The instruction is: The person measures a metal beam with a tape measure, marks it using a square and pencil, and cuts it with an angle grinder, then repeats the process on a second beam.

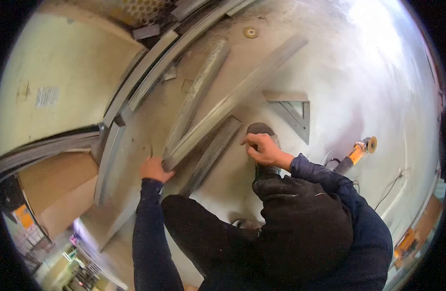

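Note:
My left hand [155,169] is closed around the near end of a long grey metal bar [232,99]. The bar slants away to the upper right, its far end slightly blurred. Above my right shoe, my right hand [265,149] has its fingers curled into a pinch; whatever may be between them is too small to make out. Behind the held bar lies another metal bar [199,94], and a shorter, darker bar [213,153] rests on the floor nearer my legs. A metal triangle square [300,123] sits on the floor beyond my right hand.
An angle grinder [355,155] with a yellow body lies at the right, near a cable [390,188]. A round disc [250,32] is on the floor at the top. Long metal bars [135,80] and a large board [68,72] with a barcode label border the left, above a cardboard box [60,182].

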`<action>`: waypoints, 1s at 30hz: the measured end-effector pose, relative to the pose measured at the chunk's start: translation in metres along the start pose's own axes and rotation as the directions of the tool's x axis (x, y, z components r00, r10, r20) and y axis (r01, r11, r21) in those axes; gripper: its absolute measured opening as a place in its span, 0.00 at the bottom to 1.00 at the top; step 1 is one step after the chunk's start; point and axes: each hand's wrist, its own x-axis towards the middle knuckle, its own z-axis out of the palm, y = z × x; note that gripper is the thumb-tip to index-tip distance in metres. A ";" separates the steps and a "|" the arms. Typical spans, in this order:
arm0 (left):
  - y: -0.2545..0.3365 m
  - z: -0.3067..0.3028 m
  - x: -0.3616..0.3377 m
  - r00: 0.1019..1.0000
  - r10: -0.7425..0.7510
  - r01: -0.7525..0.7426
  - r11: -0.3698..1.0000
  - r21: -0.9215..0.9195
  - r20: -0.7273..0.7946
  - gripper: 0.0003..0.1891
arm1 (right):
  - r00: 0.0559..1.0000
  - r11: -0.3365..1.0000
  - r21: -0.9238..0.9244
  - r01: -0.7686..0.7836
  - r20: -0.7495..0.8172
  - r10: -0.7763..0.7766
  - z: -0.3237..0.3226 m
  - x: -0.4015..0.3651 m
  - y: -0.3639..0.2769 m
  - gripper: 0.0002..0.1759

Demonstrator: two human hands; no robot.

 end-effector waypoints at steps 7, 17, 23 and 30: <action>0.124 -0.019 0.045 0.908 0.204 -0.308 0.917 -0.253 -0.365 0.27 | 0.998 0.998 -0.029 0.050 0.024 -0.050 0.018 0.005 -0.008 0.09; 0.215 -0.025 -0.009 0.972 -0.190 -0.177 -0.204 -0.963 -0.139 0.16 | 0.949 0.763 0.590 -0.264 0.300 0.097 0.017 -0.001 -0.034 0.35; 0.191 -0.025 -0.047 0.947 0.046 -0.317 0.316 -0.894 -0.319 0.30 | 0.973 0.884 0.426 -0.191 0.202 0.112 -0.004 -0.013 -0.055 0.31; 0.187 -0.016 -0.061 0.955 0.176 -0.285 0.308 -0.908 -0.240 0.35 | 0.989 0.979 0.191 -0.069 0.144 0.041 0.004 -0.010 -0.067 0.17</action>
